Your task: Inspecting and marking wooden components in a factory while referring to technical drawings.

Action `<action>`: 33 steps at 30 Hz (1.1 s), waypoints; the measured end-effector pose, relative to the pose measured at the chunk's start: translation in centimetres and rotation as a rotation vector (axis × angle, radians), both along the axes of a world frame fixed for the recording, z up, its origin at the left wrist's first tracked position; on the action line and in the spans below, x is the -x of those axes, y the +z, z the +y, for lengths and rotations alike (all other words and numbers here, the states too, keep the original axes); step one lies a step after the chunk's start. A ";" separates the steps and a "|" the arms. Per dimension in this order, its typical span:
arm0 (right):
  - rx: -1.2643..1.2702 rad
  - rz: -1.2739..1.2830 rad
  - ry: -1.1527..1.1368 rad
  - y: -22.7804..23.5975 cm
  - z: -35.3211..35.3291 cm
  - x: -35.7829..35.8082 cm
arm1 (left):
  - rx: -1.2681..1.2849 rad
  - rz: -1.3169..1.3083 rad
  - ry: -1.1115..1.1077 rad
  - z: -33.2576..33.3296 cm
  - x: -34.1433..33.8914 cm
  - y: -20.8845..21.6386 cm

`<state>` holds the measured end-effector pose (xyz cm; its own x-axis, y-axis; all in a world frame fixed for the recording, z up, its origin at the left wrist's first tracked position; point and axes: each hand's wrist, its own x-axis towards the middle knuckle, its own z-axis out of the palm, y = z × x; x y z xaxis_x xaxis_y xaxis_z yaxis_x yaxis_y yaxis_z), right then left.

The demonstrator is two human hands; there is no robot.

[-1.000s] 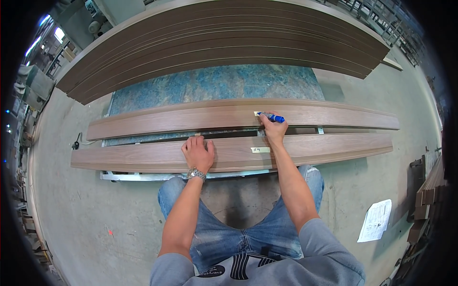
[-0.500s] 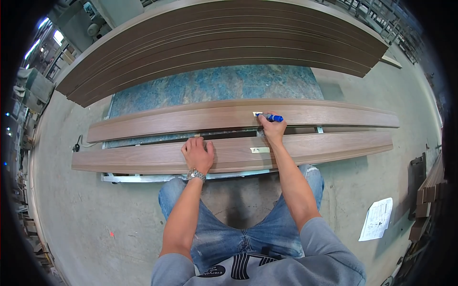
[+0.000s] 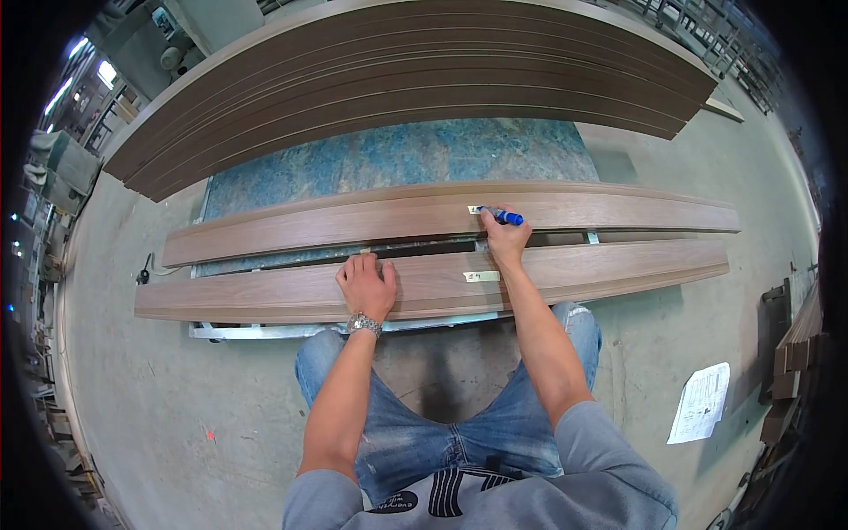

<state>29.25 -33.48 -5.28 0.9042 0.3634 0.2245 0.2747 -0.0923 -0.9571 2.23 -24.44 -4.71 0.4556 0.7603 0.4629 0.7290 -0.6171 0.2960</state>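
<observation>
A blue marker pen (image 3: 508, 217) is gripped in my right hand (image 3: 507, 244), its tip at a small pale tape label (image 3: 473, 210) on the far wood-grain board (image 3: 371, 219). My left hand (image 3: 367, 287) lies flat on the near wood-grain board (image 3: 256, 296), fingers stretched toward the gap between the two boards. A second pale tape label (image 3: 481, 276) with handwriting sticks to the near board, between my hands. Both boards are long, brown and rest side by side on a low metal frame (image 3: 265, 332).
Behind the boards lies a blue mottled sheet (image 3: 397, 152), and beyond it stands a long stack of dark brown panels (image 3: 397, 79). Printed paper (image 3: 700, 403) lies on the concrete floor to the right. More brown profiles (image 3: 795, 367) are stacked at the far right edge.
My right hand and the marker have shifted very slightly over the far label, where a little more dark marking shows. The left hand stays in place.
</observation>
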 end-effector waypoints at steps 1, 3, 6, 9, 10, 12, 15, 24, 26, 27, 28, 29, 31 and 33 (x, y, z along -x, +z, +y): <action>0.000 0.003 0.003 0.3 0.0 0.3 | -0.002 0.008 0.004 0.1 0.2 0.0; 0.013 -0.049 0.010 0.8 -0.2 0.6 | 0.002 0.012 0.006 0.0 0.2 0.0; 0.035 -0.044 -0.012 1.2 -0.2 0.7 | 0.001 0.015 0.006 0.0 0.2 0.1; -0.001 -0.018 -0.018 1.4 -0.4 0.8 | 0.011 0.020 0.007 0.0 0.2 0.2; -0.001 -0.016 -0.018 1.4 -0.3 0.9 | 0.026 0.025 0.010 0.0 0.3 0.3; -0.013 -0.046 0.010 0.6 -0.3 0.2 | 0.021 0.015 0.005 -0.1 0.0 0.3; -0.090 0.107 -0.068 -0.1 -0.3 -0.3 | 0.010 0.002 -0.003 -0.2 -0.2 0.1; -0.032 -0.015 -0.063 1.2 -0.4 0.7 | 0.010 0.004 0.003 0.2 0.3 -0.1; -0.029 -0.008 -0.056 1.3 -0.6 0.7 | 0.007 0.003 0.005 0.2 0.3 -0.1; -0.027 -0.001 -0.052 1.2 -0.6 0.5 | 0.007 0.004 0.001 0.1 0.1 0.0; -0.028 -0.003 -0.055 1.1 -0.7 0.3 | 0.007 0.005 -0.003 0.1 0.0 0.0; -0.032 -0.012 -0.053 1.1 -0.6 0.4 | 0.007 0.005 -0.004 0.0 0.1 0.0; -0.037 -0.020 -0.052 1.0 -0.5 0.4 | -0.002 -0.002 -0.003 0.1 0.1 0.0; -0.041 -0.039 -0.108 1.0 -0.4 0.7 | 0.003 -0.001 0.000 0.1 0.1 0.1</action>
